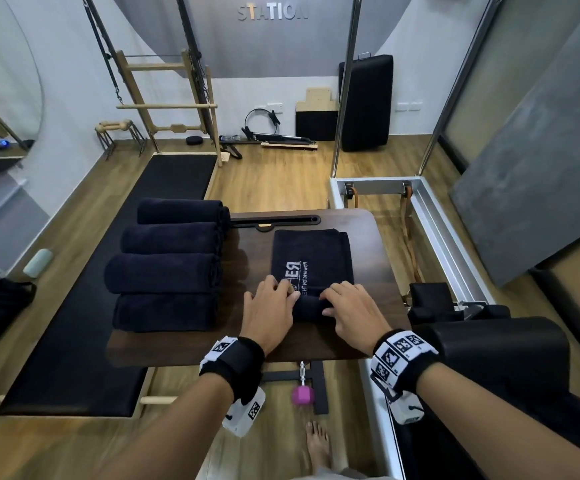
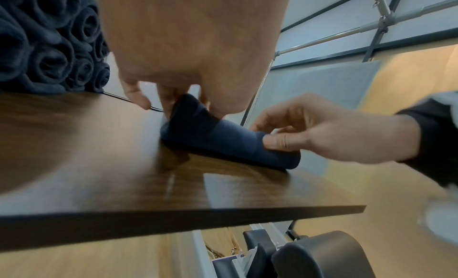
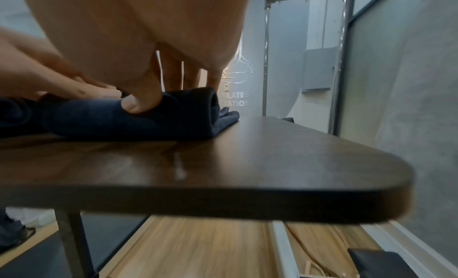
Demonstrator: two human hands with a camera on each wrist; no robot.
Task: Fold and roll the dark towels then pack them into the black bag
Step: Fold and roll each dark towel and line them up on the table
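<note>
Both hands, left hand [image 1: 270, 308] and right hand [image 1: 352, 311], gripping half-rolled towel [image 1: 312, 261], dark wooden table [image 1: 371, 244], plank floor [image 1: 274, 181].

A dark towel [image 1: 311, 258] with white lettering is laid flat on the wooden table, its near end rolled up. Four rolled dark towels [image 1: 167, 268] are lined up side by side to its left.

Even, soft indoor light fills the room, perhaps from overhead. Faint glare streaks the table [image 3: 247, 164]. The head view bends at its edges; both wrist views are blurred near the lens.
</note>
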